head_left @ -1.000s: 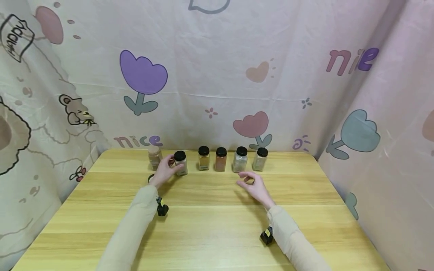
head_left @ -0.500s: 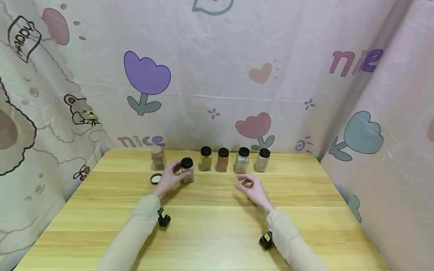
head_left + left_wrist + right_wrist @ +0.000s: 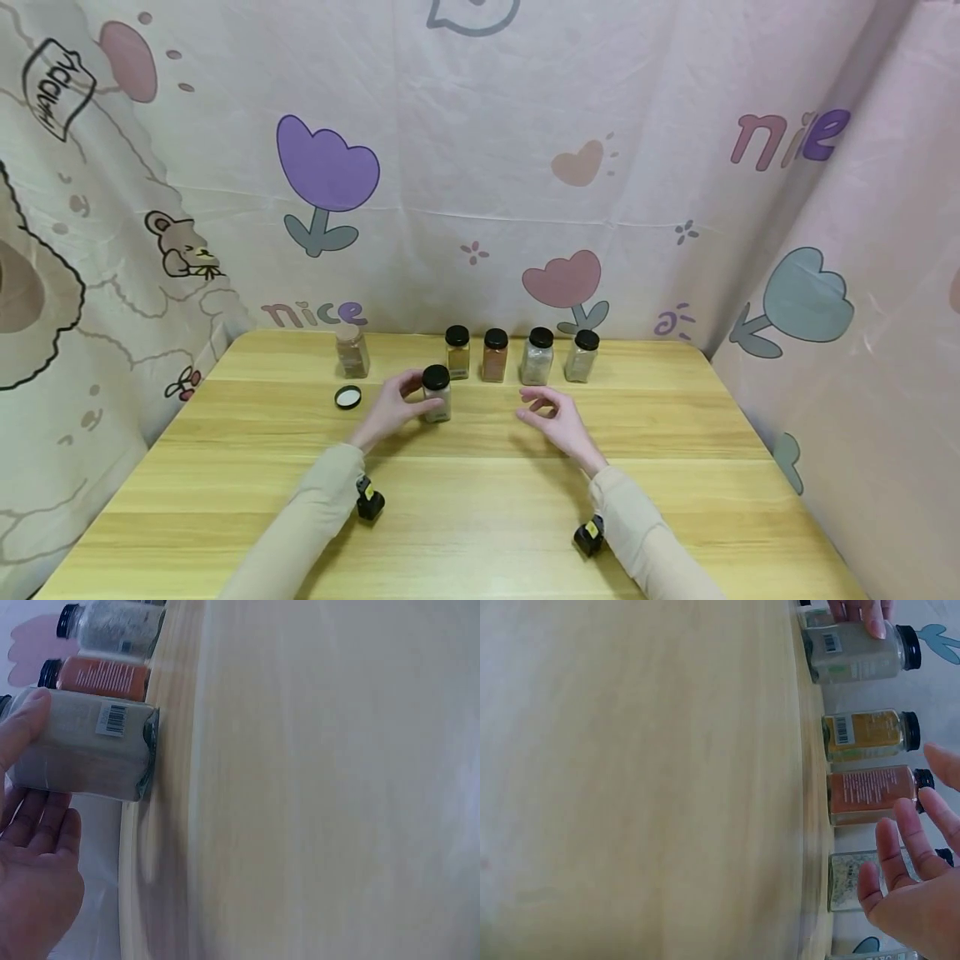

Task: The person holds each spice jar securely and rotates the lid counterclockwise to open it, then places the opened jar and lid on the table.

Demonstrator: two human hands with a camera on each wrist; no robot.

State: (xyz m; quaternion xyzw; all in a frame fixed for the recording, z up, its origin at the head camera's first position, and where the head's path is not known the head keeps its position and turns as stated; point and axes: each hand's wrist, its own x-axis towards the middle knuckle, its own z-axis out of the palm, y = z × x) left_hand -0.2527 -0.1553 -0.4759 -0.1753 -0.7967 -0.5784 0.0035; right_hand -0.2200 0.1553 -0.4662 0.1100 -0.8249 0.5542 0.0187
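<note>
My left hand [image 3: 393,406] holds a glass spice jar [image 3: 437,403] with a black lid and pale powder inside, thumb on one side and fingers on the other. In the left wrist view the jar [image 3: 82,746] shows a barcode label, and the thumb lies along its near side. My right hand [image 3: 558,421] holds nothing; its fingers are loosely bent above the table, in front of a jar of whitish contents [image 3: 537,358]. In the right wrist view the right hand [image 3: 922,892] has its fingers spread apart, overlapping that jar.
Along the back of the wooden table [image 3: 480,517] stand a yellow jar [image 3: 457,354], an orange-red jar [image 3: 495,358] and a pale jar [image 3: 582,358] at the right. At the left is a lidless brownish jar [image 3: 352,354], with a black lid [image 3: 348,397] lying before it. A printed curtain hangs behind.
My left hand has brought the pale-powder jar from the back row rightward and toward me, uncovering the loose lid. My right hand stays almost in place.
</note>
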